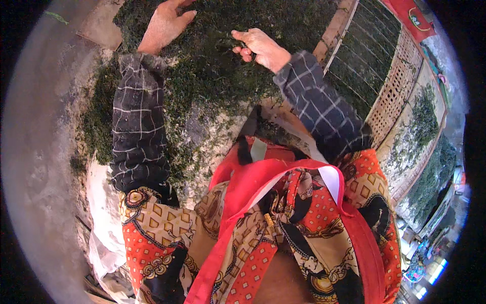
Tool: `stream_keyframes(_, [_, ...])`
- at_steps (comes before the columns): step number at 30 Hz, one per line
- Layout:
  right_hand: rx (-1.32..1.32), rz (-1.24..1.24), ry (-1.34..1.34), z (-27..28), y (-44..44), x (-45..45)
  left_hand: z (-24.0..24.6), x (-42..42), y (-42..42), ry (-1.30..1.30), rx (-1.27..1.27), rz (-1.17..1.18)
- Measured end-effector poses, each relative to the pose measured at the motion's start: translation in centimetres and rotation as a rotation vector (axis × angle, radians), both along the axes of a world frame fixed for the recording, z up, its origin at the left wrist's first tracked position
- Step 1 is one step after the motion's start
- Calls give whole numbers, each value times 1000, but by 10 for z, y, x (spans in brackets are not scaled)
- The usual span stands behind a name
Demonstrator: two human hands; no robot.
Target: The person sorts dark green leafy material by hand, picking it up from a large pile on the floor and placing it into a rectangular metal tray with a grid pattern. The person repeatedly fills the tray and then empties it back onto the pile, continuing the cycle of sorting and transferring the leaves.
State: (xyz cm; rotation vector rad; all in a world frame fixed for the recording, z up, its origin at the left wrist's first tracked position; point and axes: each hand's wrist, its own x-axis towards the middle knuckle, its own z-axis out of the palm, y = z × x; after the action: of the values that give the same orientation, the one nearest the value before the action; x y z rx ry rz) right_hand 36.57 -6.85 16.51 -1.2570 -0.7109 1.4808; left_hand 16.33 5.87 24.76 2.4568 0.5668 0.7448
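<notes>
A broad heap of dark green leafy material, perhaps tea leaves (212, 79), lies before me. Over its upper left part is my left hand (167, 24), its thumb apart from the fingers, whose tips run out of the picture's top edge; nothing shows in it. Right of it, my right hand (262, 47) hovers over or touches the heap, index finger stretched out and other fingers curled. Some dark bits seem to be at its fingertips, but whether it grips them is unclear. Both forearms are in dark checked sleeves.
At the right, a slatted wooden frame (334, 34) holds more dark leaves, beside a woven bamboo panel (398, 72). Further right lie a tray with scattered leaves (425, 114) and another leaf heap (433, 182). A red item (414, 19) is at the upper right, a flat board (102, 28) at the upper left.
</notes>
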Motion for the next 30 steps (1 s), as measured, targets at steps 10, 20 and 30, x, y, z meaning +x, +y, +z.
stream_keyframes(10, [184, 170, 260, 114, 22, 15, -66, 53, -15, 59, -342, 103])
stream_keyframes(20, [236, 137, 353, 173, 37, 53, -86, 76, -62, -234, -885, 227])
stream_keyframes(30, [176, 439, 564, 179, 76, 49, -129, 14, -65, -274, -816, 194])
